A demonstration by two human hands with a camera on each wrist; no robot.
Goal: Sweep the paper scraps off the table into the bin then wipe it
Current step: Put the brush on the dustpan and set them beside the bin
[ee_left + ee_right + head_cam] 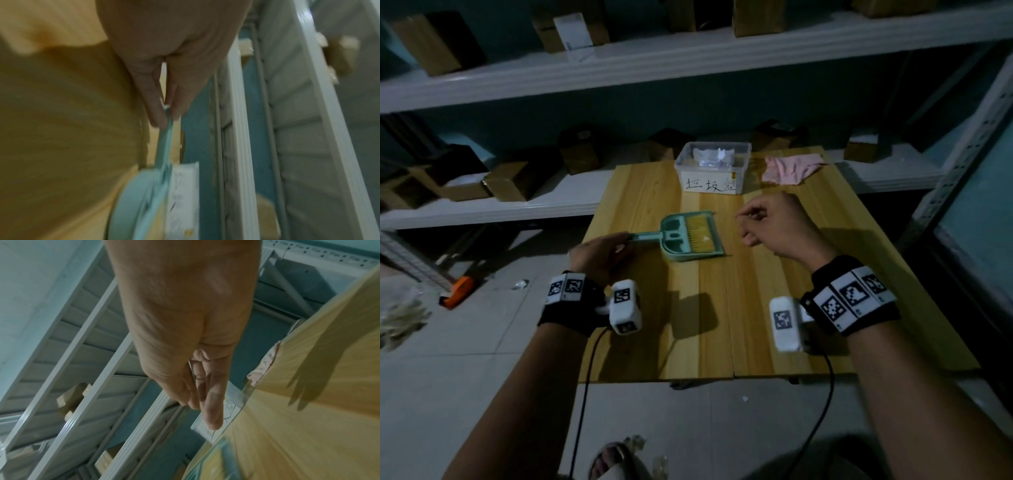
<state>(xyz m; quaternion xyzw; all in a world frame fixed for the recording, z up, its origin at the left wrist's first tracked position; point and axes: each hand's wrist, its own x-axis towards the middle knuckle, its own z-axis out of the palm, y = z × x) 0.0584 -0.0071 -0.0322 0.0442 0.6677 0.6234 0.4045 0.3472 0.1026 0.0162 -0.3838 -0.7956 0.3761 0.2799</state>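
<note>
Cloth (pixel 792 168) lay crumpled at the far right of the desk (pixel 774 308), just right of the bin (pixel 711 168). The bin held white scraps; no scraps could be made out on the desk top, so sweeping looked done and wiping seemed next.

Dustpan (pixel 690 235) sat mid-desk, left of centre, brush (pixel 699 233) nested inside, handle running left toward the desk's left edge. Left hand (pixel 599 255) pinched the handle tip between thumb and fingers; the left wrist view confirmed it, though blurred.

Right hand (pixel 777 224) hovered over the desk right of the dustpan, fingers loosely curled, grasping nothing.

Key relation: the cloth lay far and slightly right of the right hand, with nothing between them. The right hand was clearly the nearer grip; the left was occupied and well apart from the cloth. A straight forward reach should serve.
</note>
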